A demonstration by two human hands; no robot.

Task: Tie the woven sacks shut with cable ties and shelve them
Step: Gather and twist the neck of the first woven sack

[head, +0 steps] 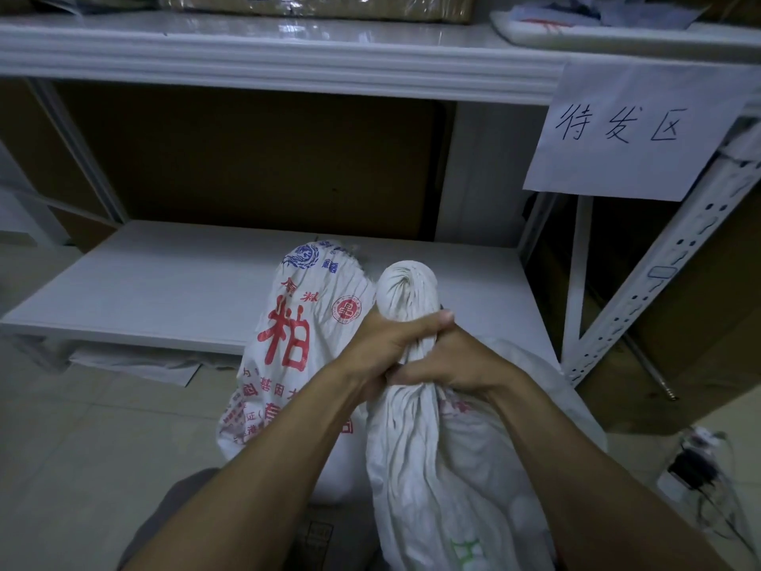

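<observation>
Two white woven sacks stand on the floor in front of a low shelf. The left sack (288, 344) carries red and blue print, and its top is bunched. The right sack (449, 459) is plain white with its neck (405, 292) gathered into a tight twist. Both my hands wrap around that neck: my left hand (387, 344) grips it from the left, my right hand (449, 360) grips it just below from the right. No cable tie shows; my fingers hide that part of the neck.
The low white shelf board (164, 290) lies behind the sacks, under an upper shelf (267, 55) with wrapped goods. A handwritten paper sign (634, 129) hangs at right on the perforated shelf upright (659, 282). Cardboard boxes (700, 323) and cables (696, 467) sit at right on the tiled floor.
</observation>
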